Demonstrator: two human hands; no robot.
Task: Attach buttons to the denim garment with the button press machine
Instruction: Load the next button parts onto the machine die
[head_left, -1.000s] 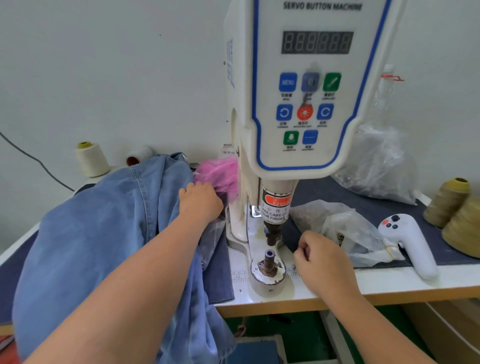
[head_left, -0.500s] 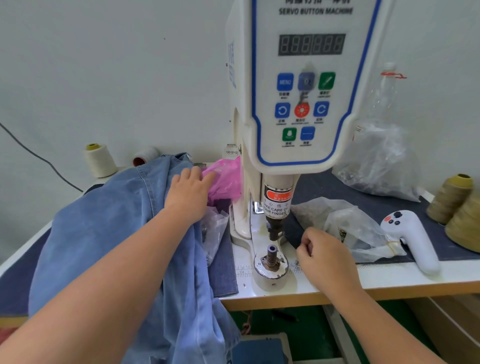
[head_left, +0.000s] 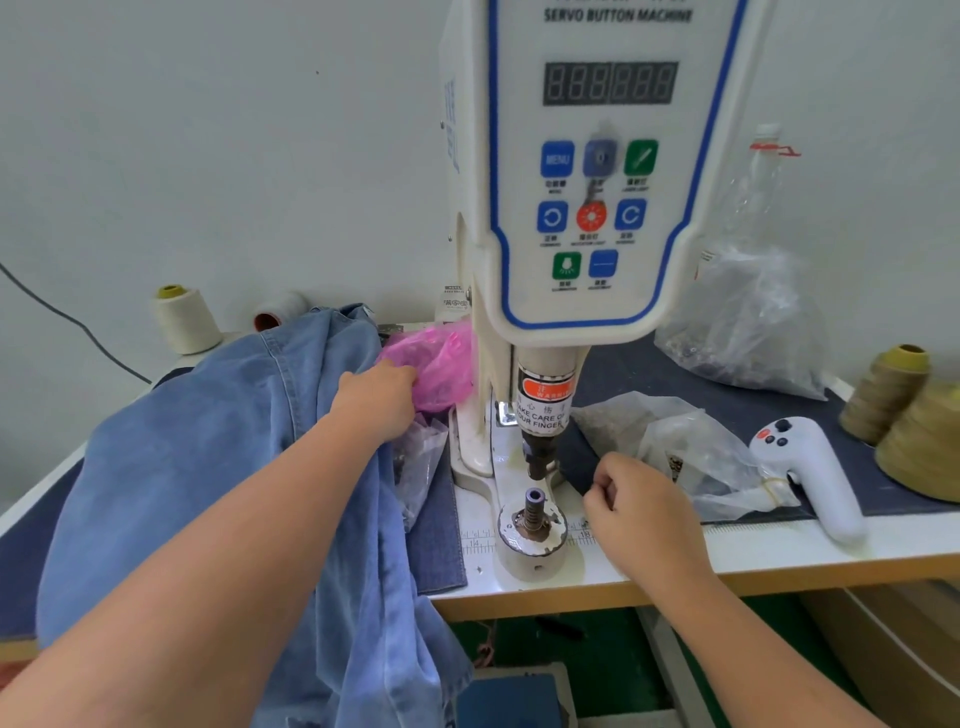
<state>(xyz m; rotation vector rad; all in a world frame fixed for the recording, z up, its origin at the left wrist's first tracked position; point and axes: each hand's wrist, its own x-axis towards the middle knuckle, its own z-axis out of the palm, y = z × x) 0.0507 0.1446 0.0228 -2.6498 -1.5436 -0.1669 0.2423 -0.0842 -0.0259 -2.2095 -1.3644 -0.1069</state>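
Left hand fingertips buried in pink bag — grip unclear; right hand curled, contents hidden.

I see a light blue denim garment with paler stitching lines. The button press machine is cream white with a blue line around its panel. Its buttons are blue, green and one red. A red and white warning sticker sits lower down. The pink bag is bright. The mat is dark blue on a white tabletop. The thread cones are olive yellow, and one spool is cream.
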